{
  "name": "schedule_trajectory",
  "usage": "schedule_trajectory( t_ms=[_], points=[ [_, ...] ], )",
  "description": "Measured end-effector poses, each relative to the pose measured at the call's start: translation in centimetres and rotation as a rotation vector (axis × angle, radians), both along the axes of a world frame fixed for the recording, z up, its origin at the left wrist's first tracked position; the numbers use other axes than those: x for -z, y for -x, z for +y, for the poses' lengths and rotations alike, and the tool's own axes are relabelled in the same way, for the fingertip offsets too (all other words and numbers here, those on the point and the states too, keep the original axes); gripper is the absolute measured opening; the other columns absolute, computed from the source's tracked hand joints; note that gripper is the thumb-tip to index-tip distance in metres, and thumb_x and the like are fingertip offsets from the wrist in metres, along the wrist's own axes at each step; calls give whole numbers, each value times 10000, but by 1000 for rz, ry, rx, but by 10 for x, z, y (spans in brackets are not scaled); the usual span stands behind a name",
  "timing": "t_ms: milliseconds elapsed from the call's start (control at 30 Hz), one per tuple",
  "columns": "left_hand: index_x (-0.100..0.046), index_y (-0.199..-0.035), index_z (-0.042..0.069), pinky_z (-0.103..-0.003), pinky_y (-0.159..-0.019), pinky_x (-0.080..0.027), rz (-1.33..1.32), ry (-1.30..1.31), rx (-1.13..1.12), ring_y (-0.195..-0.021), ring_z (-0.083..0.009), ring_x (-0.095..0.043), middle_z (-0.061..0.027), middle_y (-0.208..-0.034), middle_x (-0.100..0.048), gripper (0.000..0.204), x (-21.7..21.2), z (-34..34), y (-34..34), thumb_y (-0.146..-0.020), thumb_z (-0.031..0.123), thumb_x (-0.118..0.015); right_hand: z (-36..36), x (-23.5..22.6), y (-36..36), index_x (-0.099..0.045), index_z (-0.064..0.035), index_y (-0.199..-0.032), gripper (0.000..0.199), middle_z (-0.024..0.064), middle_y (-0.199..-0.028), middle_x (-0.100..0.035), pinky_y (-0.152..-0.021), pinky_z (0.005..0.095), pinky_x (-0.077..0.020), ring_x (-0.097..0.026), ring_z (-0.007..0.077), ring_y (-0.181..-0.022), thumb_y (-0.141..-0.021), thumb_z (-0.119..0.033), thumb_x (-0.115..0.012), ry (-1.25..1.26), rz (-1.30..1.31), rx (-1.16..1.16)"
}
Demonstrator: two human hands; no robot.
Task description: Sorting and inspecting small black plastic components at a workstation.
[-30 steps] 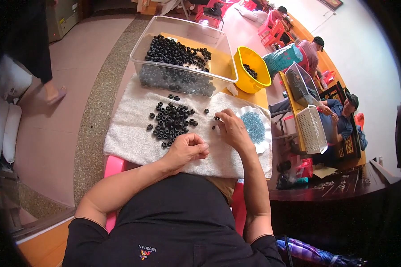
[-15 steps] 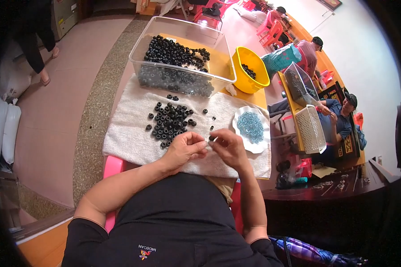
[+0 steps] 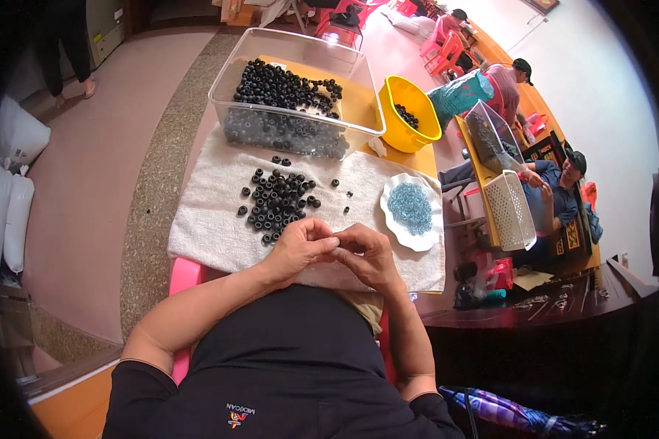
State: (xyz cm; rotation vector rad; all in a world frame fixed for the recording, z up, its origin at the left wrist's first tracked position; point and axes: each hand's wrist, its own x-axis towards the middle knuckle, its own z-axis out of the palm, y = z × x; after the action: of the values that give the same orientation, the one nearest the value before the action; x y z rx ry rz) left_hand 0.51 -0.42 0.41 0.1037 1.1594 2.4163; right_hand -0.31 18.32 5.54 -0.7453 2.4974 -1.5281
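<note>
My left hand (image 3: 299, 247) and my right hand (image 3: 367, 256) meet fingertip to fingertip over the near edge of a white towel (image 3: 205, 227). Together they pinch a small ring that the fingers mostly hide. Just beyond my left hand lies a loose pile of black rings (image 3: 277, 201) on the towel. A white scalloped plate (image 3: 392, 219) with pale blue rings (image 3: 410, 207) sits to the right of my hands.
A clear plastic bin (image 3: 300, 51) of black rings stands behind the towel, with a yellow bowl (image 3: 408, 135) to its right. People sit at a table (image 3: 483, 172) with white baskets at right. Someone's legs (image 3: 69, 44) stand far left. White sacks (image 3: 7, 190) lean at left.
My right hand has come back from the blue-ring plate to meet my left hand. Both hands have closed together over the towel's near edge. The standing person at left walked farther away.
</note>
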Motion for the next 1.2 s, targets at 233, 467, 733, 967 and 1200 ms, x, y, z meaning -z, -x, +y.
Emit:
schedule_trajectory(
  t_ms=[233, 467, 733, 967, 1200],
  points=[
    [-561, -1031, 25, -317, -838, -567, -28, -65, -4, -918, -147, -624, -51, -990, -591, 163, -3, 0, -1, -929, 105, -659, -3, 14, -3, -661, 10, -1031, 240, 96, -926, -658, -680, 277, -518, -648, 146, -778, -812, -23, -754, 71, 113, 106],
    [-567, -1012, 25, -355, -851, -570, -36, -85, -7, -937, -163, -627, -62, -1009, -602, 148, 0, 0, 0, -931, 109, -656, -12, 22, -8, -624, -1, -1076, 351, 107, -929, -662, -714, 292, -548, -669, 163, -813, -760, 18, -778, 141, 242, 143],
    [-589, -956, 18, -283, -760, -580, -96, -46, -28, -808, -139, -651, -48, -912, -628, 106, -8, -2, -2, -911, 66, -673, 3, 5, -17, -661, -5, -959, 266, 129, -931, -678, -683, 307, -553, -692, 212, -779, -726, 42, -781, -95, 523, 172],
    [-588, -925, 26, -296, -763, -583, -90, -17, -27, -795, -145, -653, -51, -877, -640, 106, -11, -1, -1, -903, 67, -684, 86, 0, 9, -670, 11, -936, 153, 136, -908, -683, -668, 282, -550, -687, 212, -760, -795, 69, -686, -297, 530, 448],
    [-584, -938, 42, -306, -781, -571, -84, 7, -21, -800, -153, -655, -49, -878, -636, 117, -8, -1, -2, -911, 96, -683, 38, -12, 25, -666, 1, -926, 120, 135, -884, -675, -667, 322, -538, -679, 264, -756, -809, 18, -688, -337, 586, 242]
  ],
)
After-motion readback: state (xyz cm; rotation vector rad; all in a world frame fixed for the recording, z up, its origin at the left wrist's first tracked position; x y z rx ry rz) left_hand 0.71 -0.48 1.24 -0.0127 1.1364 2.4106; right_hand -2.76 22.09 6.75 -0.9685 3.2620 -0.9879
